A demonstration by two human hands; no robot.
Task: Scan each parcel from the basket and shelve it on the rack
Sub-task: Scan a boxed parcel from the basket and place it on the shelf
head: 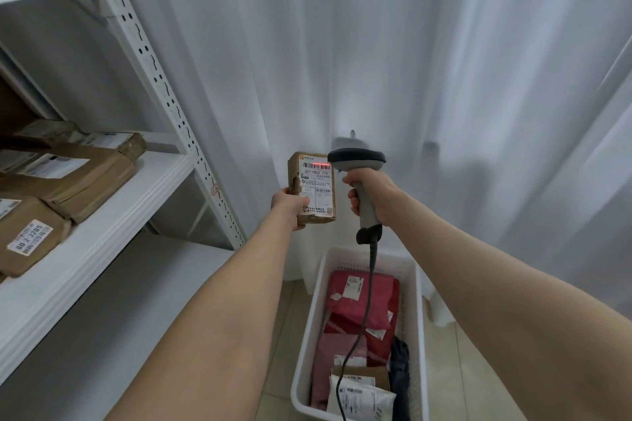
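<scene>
Two hands meet at mid-frame: your left hand [289, 207] grips a brown parcel [313, 190] upright, and your right hand [371, 193] grips the scanner [357, 159], whose red line falls on the label [316, 181]. Basket [309, 318] at lower right; rack [102, 202] at left.

A white curtain [376, 44] fills the background, hanging in long, soft vertical folds from the top of the view down to the floor [478, 372]. The floor is laid with pale beige tiles divided by thin grout lines, and the curtain's hem rests on it at the right. A faint grey patch [345, 142] sits low on the fabric, possibly a shadow.
</scene>
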